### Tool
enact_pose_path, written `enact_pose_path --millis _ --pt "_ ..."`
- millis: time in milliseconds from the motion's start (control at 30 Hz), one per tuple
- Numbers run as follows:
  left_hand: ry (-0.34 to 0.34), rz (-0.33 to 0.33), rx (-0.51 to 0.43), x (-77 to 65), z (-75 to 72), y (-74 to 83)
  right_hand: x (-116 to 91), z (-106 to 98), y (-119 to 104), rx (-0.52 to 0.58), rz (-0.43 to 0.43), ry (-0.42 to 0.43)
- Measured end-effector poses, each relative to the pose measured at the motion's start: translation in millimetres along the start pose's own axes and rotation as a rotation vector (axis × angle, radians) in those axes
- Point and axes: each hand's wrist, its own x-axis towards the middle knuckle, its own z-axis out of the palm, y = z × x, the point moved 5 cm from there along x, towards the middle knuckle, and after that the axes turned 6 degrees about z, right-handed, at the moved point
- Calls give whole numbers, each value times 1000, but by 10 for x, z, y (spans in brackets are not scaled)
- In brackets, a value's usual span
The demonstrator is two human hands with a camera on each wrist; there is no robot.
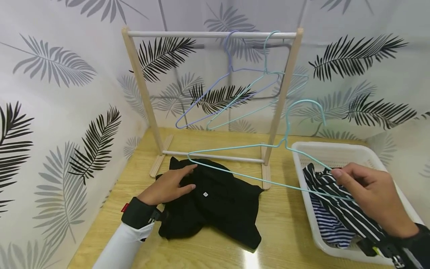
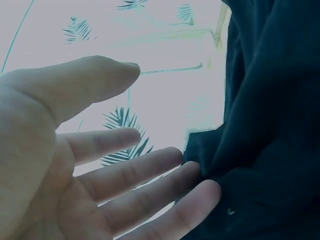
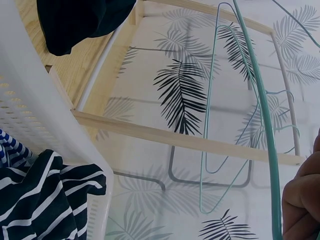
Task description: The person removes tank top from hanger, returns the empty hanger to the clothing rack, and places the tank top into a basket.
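My right hand [image 1: 376,196] pinches one end of a mint-green hanger [image 1: 235,173] between thumb and fingers. The hanger is held in the air, hook upward, its far end reaching left over a black garment [image 1: 228,201]. That garment lies crumpled on the table, with a small white mark on it. My left hand [image 1: 173,185] is at the garment's left side, fingers spread and fairly straight. In the left wrist view the fingertips [image 2: 205,192] are right at the dark cloth [image 2: 270,150]. The right wrist view shows the hanger's bar [image 3: 265,115] running beside the fingers.
A wooden rack [image 1: 211,34] stands at the back, a purple hanger [image 1: 201,97] and another mint-green hanger [image 1: 235,99] on its bar. At the right, a white basket [image 1: 304,149] contains black-and-white [image 1: 336,190] and blue-and-white striped clothes [image 1: 327,220]. Leaf-patterned curtains surround the wooden table [image 1: 279,231].
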Motion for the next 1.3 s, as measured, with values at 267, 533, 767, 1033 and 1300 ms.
enact_pose_path --millis 267,533,767,1033,1300 --pt "68 10 -56 -33 -205 76 7 4 -31 14 2 -11" --pt "162 23 -49 -123 -481 284 32 78 -76 23 -29 -41" --pt "219 164 -47 -88 -625 636 69 216 -129 43 -110 -78" --pt "315 282 -38 -104 -725 814 102 310 -222 85 -139 -105" --pt "403 340 -54 -139 -791 842 123 386 -336 45 -128 -132"
